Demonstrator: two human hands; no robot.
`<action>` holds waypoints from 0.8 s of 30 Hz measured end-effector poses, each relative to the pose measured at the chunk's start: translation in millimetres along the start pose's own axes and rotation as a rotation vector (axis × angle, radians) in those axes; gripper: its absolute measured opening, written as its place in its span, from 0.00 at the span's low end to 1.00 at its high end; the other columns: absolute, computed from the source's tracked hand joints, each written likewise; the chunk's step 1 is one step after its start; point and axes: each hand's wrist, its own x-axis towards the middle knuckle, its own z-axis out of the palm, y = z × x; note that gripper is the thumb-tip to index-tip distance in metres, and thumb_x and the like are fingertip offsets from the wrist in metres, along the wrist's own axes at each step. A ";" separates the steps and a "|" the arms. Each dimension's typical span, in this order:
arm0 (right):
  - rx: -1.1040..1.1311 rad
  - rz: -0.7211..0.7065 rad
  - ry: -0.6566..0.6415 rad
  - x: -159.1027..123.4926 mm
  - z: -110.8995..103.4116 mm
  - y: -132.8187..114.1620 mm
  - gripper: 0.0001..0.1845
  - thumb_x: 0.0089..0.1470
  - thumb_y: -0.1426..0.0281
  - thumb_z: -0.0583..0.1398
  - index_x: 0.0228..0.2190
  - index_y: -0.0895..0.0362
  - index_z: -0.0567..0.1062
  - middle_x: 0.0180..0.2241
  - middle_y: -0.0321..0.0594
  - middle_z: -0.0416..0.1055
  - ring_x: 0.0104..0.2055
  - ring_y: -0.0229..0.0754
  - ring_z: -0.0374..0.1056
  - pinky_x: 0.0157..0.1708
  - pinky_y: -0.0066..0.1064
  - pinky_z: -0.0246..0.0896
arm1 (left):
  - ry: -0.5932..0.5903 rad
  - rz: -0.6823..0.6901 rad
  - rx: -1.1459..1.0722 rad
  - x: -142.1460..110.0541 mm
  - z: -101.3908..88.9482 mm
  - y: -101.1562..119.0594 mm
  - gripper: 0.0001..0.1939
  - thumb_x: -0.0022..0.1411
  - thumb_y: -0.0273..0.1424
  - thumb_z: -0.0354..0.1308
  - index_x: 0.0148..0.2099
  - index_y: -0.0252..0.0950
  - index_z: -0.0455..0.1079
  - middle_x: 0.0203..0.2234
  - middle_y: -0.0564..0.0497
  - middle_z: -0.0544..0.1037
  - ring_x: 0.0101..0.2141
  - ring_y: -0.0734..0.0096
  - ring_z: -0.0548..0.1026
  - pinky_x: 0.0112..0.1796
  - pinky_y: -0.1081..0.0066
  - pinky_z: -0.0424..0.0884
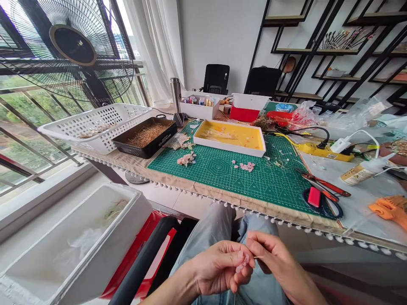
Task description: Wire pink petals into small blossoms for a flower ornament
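Both my hands are low over my lap, below the table's front edge. My left hand (pixel 222 267) is curled, its fingertips pinching a small pale pink petal-like piece (pixel 241 262). My right hand (pixel 275 260) is closed in a pinch on a thin straw-coloured stem (pixel 258 257) whose tip points at the pink piece. The two hands nearly touch. On the green cutting mat (pixel 222 169) above lie more small pink pieces (pixel 245 166) and a pale cluster (pixel 187 159).
A yellow-lined white tray (pixel 259 149) sits on the mat, with a black tray of dry straw (pixel 144 137) and a white basket (pixel 95 127) to its left. Red-handled scissors (pixel 324 186), a glue bottle (pixel 359 173) and a yellow glue gun (pixel 318 150) lie right. A white foam box (pixel 73 241) stands at floor left.
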 end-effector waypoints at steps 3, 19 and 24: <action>0.006 -0.049 0.084 -4.9 8.6 1.1 0.26 0.55 0.46 0.58 0.22 0.55 0.62 0.20 0.27 0.48 0.21 0.31 0.42 0.19 0.27 0.37 | 0.015 -0.003 -0.010 0.7 2.4 1.8 0.18 0.48 0.36 0.72 0.34 0.28 0.72 0.20 0.55 0.67 0.18 0.85 0.64 0.15 0.86 0.62; -0.089 -0.231 0.339 -11.5 31.1 18.1 0.18 0.60 0.52 0.54 0.33 0.53 0.73 0.31 0.37 0.70 0.37 0.43 0.67 0.38 0.27 0.62 | 0.579 0.988 1.247 -8.1 22.0 13.4 0.05 0.64 0.28 0.56 0.36 0.34 0.71 0.28 0.51 0.76 0.25 0.78 0.73 0.28 0.79 0.71; -0.009 -0.242 0.220 -14.0 49.4 0.2 0.21 0.59 0.51 0.54 0.27 0.54 0.69 0.24 0.31 0.59 0.28 0.38 0.56 0.28 0.26 0.55 | 0.464 1.264 1.774 -11.4 12.6 15.6 0.07 0.64 0.21 0.55 0.43 0.35 0.70 0.30 0.50 0.78 0.30 0.76 0.76 0.33 0.80 0.72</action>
